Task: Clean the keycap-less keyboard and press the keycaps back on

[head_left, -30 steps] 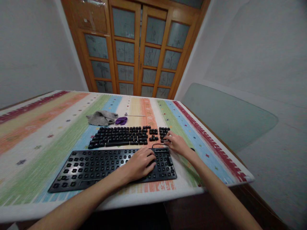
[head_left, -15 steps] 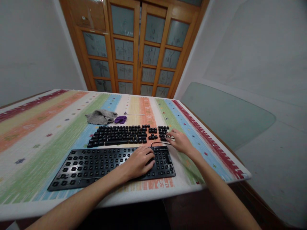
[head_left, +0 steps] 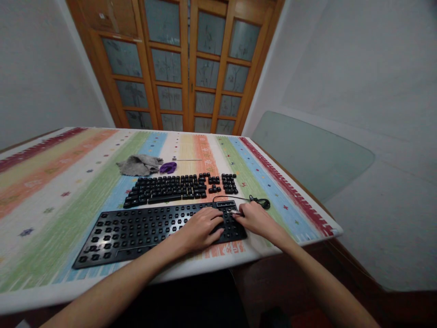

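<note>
A black keyboard base (head_left: 136, 232) with its keycaps off lies near the table's front edge. My left hand (head_left: 205, 225) rests on its right part, fingers apart and palm down. Over the number pad, my right hand (head_left: 254, 216) pinches a small, light, shiny tool (head_left: 235, 212) whose exact kind I cannot make out. The tool's tip is at the switches between my two hands. Just behind the base, loose black keycaps (head_left: 170, 187) are laid out in keyboard order, with a number block (head_left: 229, 183) at their right end.
A grey cloth (head_left: 139, 165), a bunched purple cloth (head_left: 168, 167) and a thin rod (head_left: 187, 159) lie behind the keycaps. The keyboard's coiled black cable (head_left: 262, 202) sits beyond my right hand. A striped tablecloth (head_left: 92, 182) covers the table, with wood-and-glass doors behind.
My right hand has moved from the number block of loose keycaps towards me, onto the base's number pad. The coiled cable now shows. The left hand stays on the base.
</note>
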`<state>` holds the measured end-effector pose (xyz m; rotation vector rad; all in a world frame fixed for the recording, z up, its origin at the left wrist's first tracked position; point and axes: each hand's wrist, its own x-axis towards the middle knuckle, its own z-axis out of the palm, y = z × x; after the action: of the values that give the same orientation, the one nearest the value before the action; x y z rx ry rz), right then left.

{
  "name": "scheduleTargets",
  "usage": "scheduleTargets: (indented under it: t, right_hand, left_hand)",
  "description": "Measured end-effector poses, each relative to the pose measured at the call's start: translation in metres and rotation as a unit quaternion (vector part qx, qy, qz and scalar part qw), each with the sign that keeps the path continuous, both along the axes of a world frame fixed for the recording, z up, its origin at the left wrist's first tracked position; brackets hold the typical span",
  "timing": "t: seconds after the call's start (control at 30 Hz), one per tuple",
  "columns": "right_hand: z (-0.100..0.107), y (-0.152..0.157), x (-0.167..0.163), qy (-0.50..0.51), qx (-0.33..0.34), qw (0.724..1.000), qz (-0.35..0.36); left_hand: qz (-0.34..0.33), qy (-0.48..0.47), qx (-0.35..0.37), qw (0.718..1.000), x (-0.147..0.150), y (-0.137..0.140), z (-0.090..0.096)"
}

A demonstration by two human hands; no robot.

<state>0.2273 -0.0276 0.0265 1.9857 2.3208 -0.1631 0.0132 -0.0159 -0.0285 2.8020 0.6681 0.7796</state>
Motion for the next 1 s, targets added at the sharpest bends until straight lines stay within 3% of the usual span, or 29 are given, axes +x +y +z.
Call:
scheduleTargets:
  t: [0.4, 0.57, 0.67, 0.77, 1.0]
  right_hand:
    - [-0.013, -0.001, -0.014, -0.007, 0.032, 0.999, -0.034]
    - [-0.001, 0.005, -0.008, 0.016, 0.053, 0.997, -0.052]
    - [0.014, 0.024, 0.007, 0.053, 0.094, 0.993, -0.054]
    - [0.023, 0.055, 0.024, 0.096, 0.088, 0.988, -0.080]
    - [0.010, 0.124, 0.043, 0.113, 0.064, 0.984, -0.124]
  left_hand:
    - [0.025, -0.001, 0.007, 1.000, 0.002, -0.002, -0.006]
    - [0.022, -0.009, 0.000, 1.000, 0.001, -0.002, -0.008]
    - [0.018, -0.013, -0.006, 1.000, 0.001, -0.001, -0.008]
    - [0.021, -0.014, -0.007, 1.000, 0.001, -0.002, -0.008]
    - [0.026, 0.003, -0.001, 1.000, 0.003, -0.002, -0.009]
